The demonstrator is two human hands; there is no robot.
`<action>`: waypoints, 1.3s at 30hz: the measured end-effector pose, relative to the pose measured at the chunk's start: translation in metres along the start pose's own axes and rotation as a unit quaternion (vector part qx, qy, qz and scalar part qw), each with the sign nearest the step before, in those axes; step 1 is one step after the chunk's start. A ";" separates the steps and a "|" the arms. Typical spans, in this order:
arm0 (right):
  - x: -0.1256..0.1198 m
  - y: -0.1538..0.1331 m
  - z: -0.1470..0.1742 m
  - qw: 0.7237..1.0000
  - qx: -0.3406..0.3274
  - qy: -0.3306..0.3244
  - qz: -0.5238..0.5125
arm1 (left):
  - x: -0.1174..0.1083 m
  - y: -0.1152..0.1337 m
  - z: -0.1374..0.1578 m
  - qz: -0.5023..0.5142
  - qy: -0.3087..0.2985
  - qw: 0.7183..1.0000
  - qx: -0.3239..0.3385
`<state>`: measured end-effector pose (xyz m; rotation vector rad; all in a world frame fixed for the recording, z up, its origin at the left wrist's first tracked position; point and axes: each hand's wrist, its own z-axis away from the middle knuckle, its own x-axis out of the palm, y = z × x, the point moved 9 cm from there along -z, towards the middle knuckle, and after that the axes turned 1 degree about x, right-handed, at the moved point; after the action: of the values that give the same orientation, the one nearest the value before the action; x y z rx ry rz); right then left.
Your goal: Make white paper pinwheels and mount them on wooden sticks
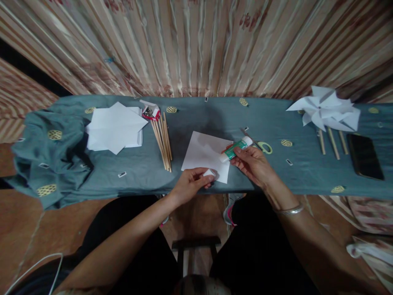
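Nearest the viewer, the person's legs in dark clothing (pixel 260 246) are on either side of a dark frame (pixel 196 243), and a grey and pink shoe (pixel 229 215) shows on the floor. A silver bangle (pixel 289 210) encircles the right forearm. At the near edge of the table, covered with a grey-green cloth (pixel 138 180), the left hand (pixel 196 182) pinches a small white piece (pixel 209 173) between thumb and fingers; its exact nature cannot be told. The right hand (pixel 253 164) grips a green and white glue stick (pixel 238 148), thumb on top, tilted above the right edge of a white paper sheet (pixel 199 151). The sheet lies on the cloth, partly under the left hand. To the far right, a dark phone (pixel 365 156) lies flat. Scissors with pale green handles (pixel 264 147) lie just beyond the right hand. Left of the sheet, a bundle of wooden sticks (pixel 162 143) is fanned beneath an opened red and white box (pixel 151 112) of small metal pieces; a stack of white paper (pixel 116 127) lies beside it. White paper pinwheels (pixel 328 110) lie beyond the phone. A striped curtain (pixel 196 49) hangs behind the table.
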<state>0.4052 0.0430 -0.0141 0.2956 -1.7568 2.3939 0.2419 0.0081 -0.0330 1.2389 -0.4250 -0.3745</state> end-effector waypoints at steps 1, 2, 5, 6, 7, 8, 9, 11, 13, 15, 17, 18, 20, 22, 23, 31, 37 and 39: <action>-0.003 0.002 -0.002 1.000 0.007 0.005 -0.012 | -0.001 0.001 0.001 -0.026 0.002 1.000 0.011; -0.004 0.004 -0.005 1.000 0.015 0.007 -0.025 | -0.003 0.005 0.002 -0.065 0.005 0.997 0.031; -0.004 0.013 -0.012 0.996 0.045 -0.002 -0.075 | 0.000 0.024 0.007 -0.232 0.005 0.962 0.142; -0.003 0.016 -0.014 0.994 0.057 -0.006 -0.092 | 0.004 0.031 0.010 -0.287 -0.001 0.941 0.181; -0.001 0.019 -0.016 0.992 0.069 -0.010 -0.105 | 0.009 0.036 0.013 -0.334 -0.007 0.918 0.214; 0.000 0.021 -0.018 0.990 0.079 -0.013 -0.112 | 0.014 0.039 0.016 -0.374 -0.014 0.896 0.239; 0.000 0.022 -0.019 0.990 0.085 -0.012 -0.111 | 0.018 0.040 0.018 -0.407 -0.018 0.877 0.254; -0.002 0.019 -0.021 0.994 0.071 0.005 -0.080 | 0.024 0.040 0.021 -0.458 -0.024 0.845 0.274; -0.006 0.010 -0.023 0.999 0.025 0.029 -0.009 | 0.030 0.038 0.023 -0.492 -0.027 0.820 0.291; -0.006 -0.002 -0.023 0.995 -0.036 0.045 0.086 | 0.033 0.035 0.024 -0.512 -0.027 0.805 0.300; 0.000 -0.011 -0.021 0.980 -0.088 0.044 0.172 | 0.034 0.031 0.022 -0.522 -0.027 0.799 0.299; 0.004 -0.013 -0.020 0.972 -0.106 0.040 0.205 | 0.035 0.029 0.020 -0.523 -0.028 0.798 0.297; 0.013 -0.015 -0.019 0.957 -0.126 0.028 0.261 | 0.036 0.024 0.018 -0.524 -0.031 0.800 0.291; 0.022 -0.015 -0.018 0.939 -0.137 0.015 0.314 | 0.037 0.021 0.016 -0.523 -0.033 0.802 0.285; 0.025 -0.016 -0.017 0.930 -0.142 0.012 0.337 | 0.038 0.019 0.015 -0.523 -0.034 0.803 0.284; 0.035 -0.020 -0.016 0.885 -0.170 0.009 0.433 | 0.038 0.016 0.015 -0.541 -0.022 0.789 0.291; 0.039 -0.022 -0.018 0.857 -0.171 0.014 0.486 | 0.037 0.023 0.012 -0.530 -0.028 0.799 0.284; 0.039 -0.020 -0.021 0.853 -0.170 0.008 0.494 | 0.036 0.026 0.008 -0.532 -0.029 0.800 0.278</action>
<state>0.3707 0.0698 0.0079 -0.8888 -2.7068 2.4605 0.2697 -0.0090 -0.0024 1.9887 0.1975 -1.3204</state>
